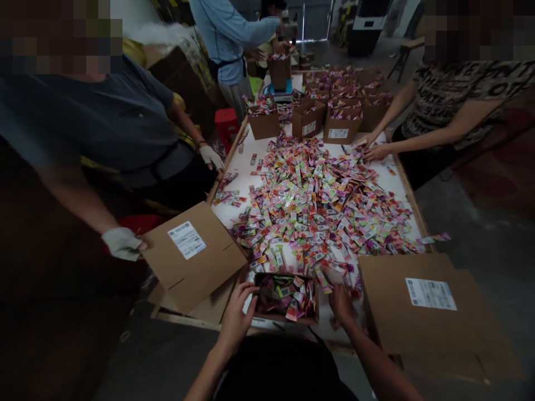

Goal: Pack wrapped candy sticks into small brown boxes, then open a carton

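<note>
You stand on a grey concrete floor (480, 223) in a dim room, facing a long white table (244, 161) with a wooden rim. Beside it sits a red stool (227, 123), and a bright doorway (316, 19) glows at the far end.

Small open cardboard box (288, 298) at the table's near edge — half-full of bright sachets (292, 295).

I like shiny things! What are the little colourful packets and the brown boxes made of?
The packets look like glossy plastic film: light glints off them. The open box between the left hand and right hand looks like matte brown cardboard, dull with folded flaps.
</note>
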Tool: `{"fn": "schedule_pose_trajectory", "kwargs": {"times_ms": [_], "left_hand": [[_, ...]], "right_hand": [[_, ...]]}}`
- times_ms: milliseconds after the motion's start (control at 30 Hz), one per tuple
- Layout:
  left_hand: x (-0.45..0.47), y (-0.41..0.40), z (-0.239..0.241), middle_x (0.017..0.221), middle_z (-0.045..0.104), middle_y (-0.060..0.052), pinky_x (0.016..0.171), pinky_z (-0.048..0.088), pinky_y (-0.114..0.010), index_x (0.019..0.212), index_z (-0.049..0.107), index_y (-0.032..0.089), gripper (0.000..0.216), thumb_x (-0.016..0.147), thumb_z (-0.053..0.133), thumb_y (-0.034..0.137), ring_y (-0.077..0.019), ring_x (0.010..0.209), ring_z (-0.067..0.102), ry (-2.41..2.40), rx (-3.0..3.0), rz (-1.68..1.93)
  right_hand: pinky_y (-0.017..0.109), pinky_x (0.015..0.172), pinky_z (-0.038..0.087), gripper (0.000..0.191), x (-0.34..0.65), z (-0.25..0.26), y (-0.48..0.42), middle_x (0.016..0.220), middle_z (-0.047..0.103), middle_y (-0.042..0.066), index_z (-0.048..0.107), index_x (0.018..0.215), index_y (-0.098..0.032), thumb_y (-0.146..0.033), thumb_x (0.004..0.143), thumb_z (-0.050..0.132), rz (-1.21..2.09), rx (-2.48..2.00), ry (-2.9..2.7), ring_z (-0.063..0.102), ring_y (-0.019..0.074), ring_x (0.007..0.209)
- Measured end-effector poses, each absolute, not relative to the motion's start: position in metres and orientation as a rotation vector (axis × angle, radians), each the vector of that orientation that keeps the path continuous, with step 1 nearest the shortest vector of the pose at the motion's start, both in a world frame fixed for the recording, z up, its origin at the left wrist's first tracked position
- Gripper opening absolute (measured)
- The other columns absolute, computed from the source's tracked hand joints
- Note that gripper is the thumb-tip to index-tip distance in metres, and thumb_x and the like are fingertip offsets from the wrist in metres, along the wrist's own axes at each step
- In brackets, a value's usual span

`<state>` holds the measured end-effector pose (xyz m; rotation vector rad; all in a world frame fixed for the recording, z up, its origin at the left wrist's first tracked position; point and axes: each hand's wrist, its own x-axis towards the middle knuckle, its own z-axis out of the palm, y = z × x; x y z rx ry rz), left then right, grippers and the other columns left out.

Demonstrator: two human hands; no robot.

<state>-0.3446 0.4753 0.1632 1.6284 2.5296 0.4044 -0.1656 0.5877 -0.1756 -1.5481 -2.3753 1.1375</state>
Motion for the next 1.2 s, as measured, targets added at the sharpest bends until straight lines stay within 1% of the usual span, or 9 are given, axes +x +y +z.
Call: {"fn": "schedule_pose_trajectory", "kwargs": {"times_ms": [133,233,333,433,533,667,833,1033,1200], "left_hand": [[-0.352,0.453,0.166,0.113,0.069,-0.010,0.099,0.054,-0.043,0.102,0.070,0.023,0.025,0.093,0.051,0.036,-0.0249,0.110,0.067,2.635,1.518,0.460],[-0.353,0.438,0.164,0.115,0.070,-0.010,0.099,0.055,-0.045,0.103,0.070,0.024,0.026,0.092,0.052,0.039,-0.0265,0.111,0.068,2.702,1.437,0.481],[-0.353,0.427,0.159,0.116,0.070,-0.011,0.100,0.054,-0.046,0.105,0.069,0.024,0.028,0.090,0.053,0.041,-0.0276,0.114,0.067,2.755,1.404,0.506],[-0.354,0.420,0.156,0.115,0.070,-0.011,0.101,0.054,-0.047,0.105,0.070,0.024,0.029,0.089,0.053,0.042,-0.0282,0.114,0.067,2.776,1.390,0.515],[-0.353,0.416,0.155,0.119,0.069,-0.012,0.103,0.052,-0.048,0.109,0.069,0.024,0.031,0.089,0.053,0.041,-0.0286,0.117,0.066,2.744,1.341,0.477],[-0.349,0.413,0.150,0.121,0.069,-0.014,0.106,0.050,-0.049,0.112,0.067,0.023,0.031,0.089,0.053,0.038,-0.0288,0.119,0.065,2.679,1.278,0.425],[-0.348,0.415,0.139,0.117,0.069,-0.015,0.104,0.050,-0.047,0.110,0.066,0.021,0.030,0.090,0.051,0.036,-0.0280,0.116,0.065,2.638,1.263,0.443],[-0.357,0.424,0.136,0.115,0.069,-0.014,0.103,0.051,-0.047,0.108,0.066,0.021,0.028,0.090,0.051,0.038,-0.0273,0.113,0.065,2.600,1.301,0.522],[-0.363,0.430,0.132,0.113,0.070,-0.013,0.092,0.056,-0.043,0.110,0.067,0.020,0.033,0.089,0.054,0.042,-0.0279,0.109,0.067,2.580,1.281,0.594]], "right_hand": [[0.041,0.100,0.042,0.038,-0.175,-0.174,0.595,0.114,0.069,0.019,0.068,0.110,-0.012,-0.021,0.096,0.033,1.095,-1.613,-2.310,0.062,0.0306,0.113],[0.047,0.106,0.039,0.044,-0.181,-0.173,0.603,0.137,0.057,0.027,0.060,0.128,-0.005,-0.021,0.091,0.042,0.994,-1.718,-2.233,0.053,0.0372,0.128],[0.058,0.116,0.026,0.066,-0.192,-0.168,0.618,0.156,0.037,0.029,0.043,0.148,-0.005,-0.026,0.086,0.052,0.832,-1.716,-2.205,0.033,0.0415,0.146],[0.058,0.122,0.012,0.079,-0.206,-0.160,0.643,0.162,0.029,0.023,0.038,0.152,-0.012,-0.031,0.080,0.065,0.826,-1.453,-2.375,0.018,0.0376,0.153],[0.051,0.121,0.019,0.079,-0.213,-0.157,0.665,0.159,0.036,0.023,0.042,0.149,-0.012,-0.029,0.077,0.069,1.052,-1.360,-2.400,0.027,0.0349,0.150],[0.043,0.099,0.044,0.041,-0.210,-0.159,0.669,0.131,0.061,0.028,0.061,0.126,-0.010,-0.022,0.088,0.053,1.234,-1.497,-2.243,0.059,0.0332,0.121],[0.032,0.073,0.050,0.033,-0.206,-0.158,0.658,0.104,0.071,0.019,0.065,0.115,-0.013,-0.019,0.091,0.043,1.378,-1.572,-2.111,0.070,0.0238,0.083],[0.031,0.085,0.051,0.046,-0.179,-0.122,0.688,0.107,0.071,0.019,0.059,0.119,-0.006,-0.034,0.095,0.033,1.409,-1.499,-1.941,0.069,0.0249,0.100],[0.039,0.094,0.051,0.047,-0.152,-0.025,0.688,0.118,0.068,0.018,0.055,0.124,-0.013,-0.047,0.095,0.039,1.330,-1.067,-1.690,0.063,0.0279,0.113]]}}
